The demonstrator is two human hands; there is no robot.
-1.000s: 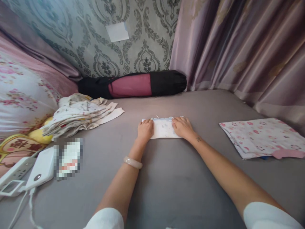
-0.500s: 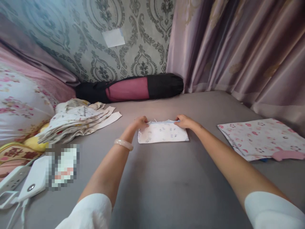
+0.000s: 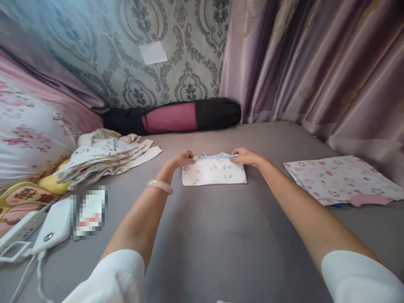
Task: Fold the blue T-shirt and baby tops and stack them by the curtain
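A folded white garment (image 3: 214,171) with a faint grey-blue print lies in a flat rectangle on the grey bed sheet (image 3: 233,235). Its far edge shows a light blue band, raised slightly. At the far left corner, my left hand (image 3: 184,158) pinches this edge between thumb and fingers; a pale bangle (image 3: 160,186) circles that wrist. My right hand (image 3: 244,156) grips the same edge at the far right corner. What lies under the fingertips is partly hidden.
Crumpled printed clothes (image 3: 104,155) lie to the left, near a white power bank (image 3: 53,225) and a power strip (image 3: 22,229). A folded pink-patterned garment (image 3: 337,176) sits at right. A black and pink long bag (image 3: 173,118) lies along the wall.
Both hands have lifted the far edge of the garment a little, and the blue band now looks straighter and tauter between them. The view has shifted slightly.
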